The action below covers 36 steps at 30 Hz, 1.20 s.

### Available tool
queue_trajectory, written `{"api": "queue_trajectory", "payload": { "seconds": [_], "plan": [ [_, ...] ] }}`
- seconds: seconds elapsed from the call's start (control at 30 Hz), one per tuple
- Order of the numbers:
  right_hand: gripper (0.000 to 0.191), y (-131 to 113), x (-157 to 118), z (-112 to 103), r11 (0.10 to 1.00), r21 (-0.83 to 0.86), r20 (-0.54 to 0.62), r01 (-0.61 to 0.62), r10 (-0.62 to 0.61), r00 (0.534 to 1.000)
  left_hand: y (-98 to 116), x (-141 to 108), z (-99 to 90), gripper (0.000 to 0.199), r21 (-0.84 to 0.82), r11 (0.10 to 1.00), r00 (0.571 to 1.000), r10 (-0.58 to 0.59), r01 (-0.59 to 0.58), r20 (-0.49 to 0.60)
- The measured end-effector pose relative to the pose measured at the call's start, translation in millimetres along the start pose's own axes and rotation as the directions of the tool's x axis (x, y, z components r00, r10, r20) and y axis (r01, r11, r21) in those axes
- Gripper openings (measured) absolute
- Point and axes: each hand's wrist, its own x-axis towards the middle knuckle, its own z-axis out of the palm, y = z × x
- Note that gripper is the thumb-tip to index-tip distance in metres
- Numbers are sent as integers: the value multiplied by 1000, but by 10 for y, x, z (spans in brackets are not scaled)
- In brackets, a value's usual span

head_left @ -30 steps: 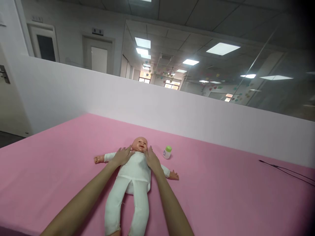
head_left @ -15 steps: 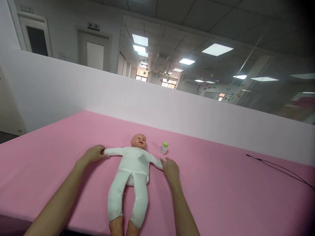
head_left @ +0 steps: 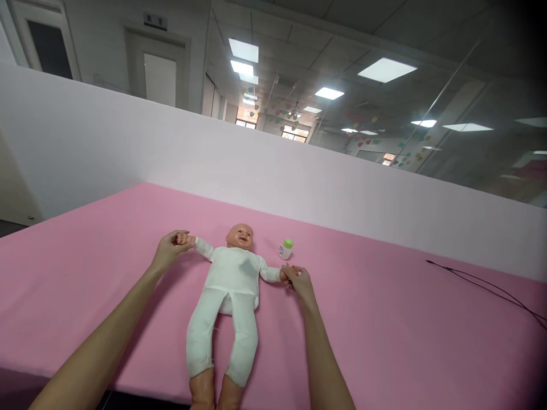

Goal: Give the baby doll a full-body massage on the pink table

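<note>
A baby doll (head_left: 233,270) with a white cloth body lies face up on the pink table surface (head_left: 384,319), its feet toward me. My left hand (head_left: 170,246) is closed on the doll's hand at the left, whose small fingers show above my palm. On the other side my right hand (head_left: 299,280) holds the doll's other hand between thumb and fingers. Both doll arms are spread outward. Just behind my right hand stands a small white bottle (head_left: 286,249) with a green lid, close to the doll's head.
A thin black cable (head_left: 482,286) lies on the right part of the table. Along the table's far side runs a white low wall (head_left: 265,171) with glass above it. Doors show at the upper left.
The doll's arm at the left is now raised and bent upward, and both doll hands have come into sight in my fingers. The camera view has shifted slightly.
</note>
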Motion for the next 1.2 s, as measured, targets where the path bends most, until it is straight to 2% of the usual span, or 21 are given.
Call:
{"api": "queue_trajectory", "payload": {
  "seconds": [0.1, 0.17, 0.27, 0.33, 0.4, 0.43, 0.5, 0.57, 0.63, 0.67, 0.7, 0.73, 0.8, 0.87, 0.9, 0.93, 1.0, 1.07, 1.13, 1.17, 1.2],
  "plan": [
    [54, 21, 15, 114, 976, 216, 18, -19, 16, 1000, -21, -78, 256, 37, -104, 994, 997, -53, 46, -62],
    [52, 18, -18, 219, 957, 290, -1, -13, 14, 1000, -45, -125, 390, 34, -124, 990, 993, -83, 72, -87],
    [49, -47, -147, 401, 946, 275, -73, 171, -156, 985, -31, -219, 516, 26, -165, 986, 995, -24, 7, -101],
    [42, -121, -274, 514, 910, 181, -26, 372, -374, 927, 17, -305, 561, 28, -154, 984, 996, 84, -89, -38],
    [30, -182, -404, 603, 826, 54, 182, 561, -561, 808, 80, -392, 588, 29, -65, 977, 969, 210, -203, 128],
    [24, -199, -460, 638, 766, -4, 307, 643, -611, 729, 111, -427, 597, 27, -5, 964, 935, 259, -266, 244],
    [21, -201, -541, 689, 647, -97, 506, 756, -622, 597, 169, -473, 610, 25, 86, 915, 822, 309, -393, 478],
    [23, -183, -577, 722, 569, -150, 596, 809, -601, 533, 213, -486, 615, 25, 108, 864, 702, 320, -492, 636],
    [22, -172, -579, 737, 541, -167, 635, 824, -581, 510, 239, -480, 614, 25, 103, 826, 626, 332, -555, 706],
    [22, -172, -570, 737, 551, -166, 637, 818, -573, 515, 242, -475, 612, 25, 102, 815, 613, 339, -570, 714],
    [22, -175, -553, 728, 579, -155, 618, 801, -575, 536, 240, -470, 610, 25, 103, 818, 624, 344, -567, 702],
    [21, -178, -527, 709, 623, -136, 571, 770, -586, 575, 230, -464, 609, 24, 104, 834, 661, 345, -541, 666],
    [23, -168, -437, 636, 751, -73, 366, 656, -592, 718, 188, -440, 605, 24, 82, 905, 803, 324, -417, 501],
    [33, -114, -292, 522, 877, 35, 64, 479, -480, 875, 120, -391, 592, 24, -16, 976, 949, 216, -219, 229],
    [38, -67, -202, 457, 916, 112, -72, 386, -380, 922, 77, -356, 579, 25, -99, 988, 988, 127, -118, 86],
    [40, -9, -105, 393, 931, 196, -174, 307, -275, 946, 31, -315, 561, 25, -198, 980, 999, 19, -26, -39],
    [39, 122, 82, 285, 913, 340, -235, 225, -150, 961, -62, -227, 507, 23, -410, 901, 951, -241, 145, -194],
    [36, 238, 226, 228, 887, 408, -190, 218, -151, 970, -135, -149, 442, 17, -586, 763, 856, -470, 272, -214],
    [34, 297, 294, 225, 880, 416, -141, 228, -185, 972, -164, -100, 386, 17, -675, 659, 788, -587, 332, -184],
    [34, 297, 293, 239, 879, 418, -133, 230, -191, 973, -157, -91, 369, 17, -691, 643, 780, -599, 332, -182],
    [33, 277, 271, 261, 876, 425, -138, 229, -188, 973, -137, -94, 360, 17, -687, 655, 793, -579, 315, -189]
  ]
}}
